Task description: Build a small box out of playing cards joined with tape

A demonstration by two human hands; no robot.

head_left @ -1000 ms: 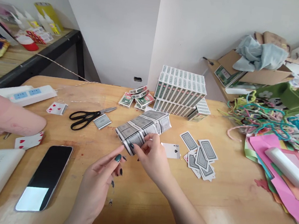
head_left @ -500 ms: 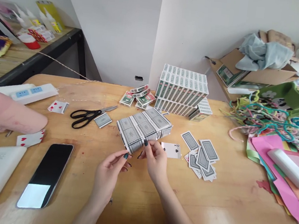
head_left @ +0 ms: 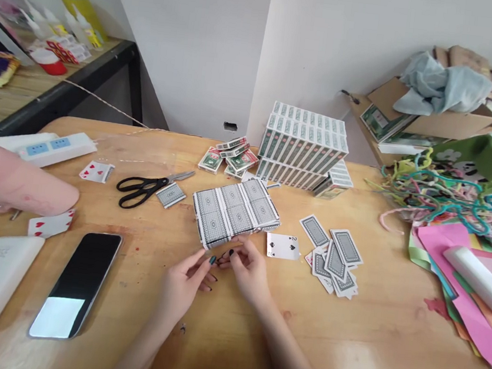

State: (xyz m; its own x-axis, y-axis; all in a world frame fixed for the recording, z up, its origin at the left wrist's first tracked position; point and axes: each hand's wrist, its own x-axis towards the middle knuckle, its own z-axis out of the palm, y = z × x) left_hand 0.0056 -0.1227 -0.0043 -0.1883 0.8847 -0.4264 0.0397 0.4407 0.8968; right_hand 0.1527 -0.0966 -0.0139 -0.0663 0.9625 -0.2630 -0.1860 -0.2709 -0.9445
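Observation:
A box covered in grey-backed playing cards (head_left: pixel 234 211) lies at the middle of the table, its near edge toward me. My left hand (head_left: pixel 186 281) is at its near left corner, thumb and fingers closed together. Beside it my right hand (head_left: pixel 248 271) has curled fingers and thumb close to the same edge. Whatever lies between the fingertips is too small to make out. A two of spades (head_left: pixel 282 246) rests face up right of my right hand. Farther right is a loose pile of playing cards (head_left: pixel 335 260), mostly face down.
Black-handled scissors (head_left: pixel 142 190) and a card piece (head_left: pixel 171 195) lie left of the box. Behind it stand stacked card packs (head_left: pixel 303 146) and several loose packs (head_left: pixel 235 158). A phone (head_left: pixel 77 284), pink bottle (head_left: pixel 19 179), yarn (head_left: pixel 444 195) and coloured sheets (head_left: pixel 461 280) occupy the sides.
My right thumb has come off the box's near edge, and the right hand has drawn slightly back toward me. The box now shows more of its top. The camera view has shifted a little.

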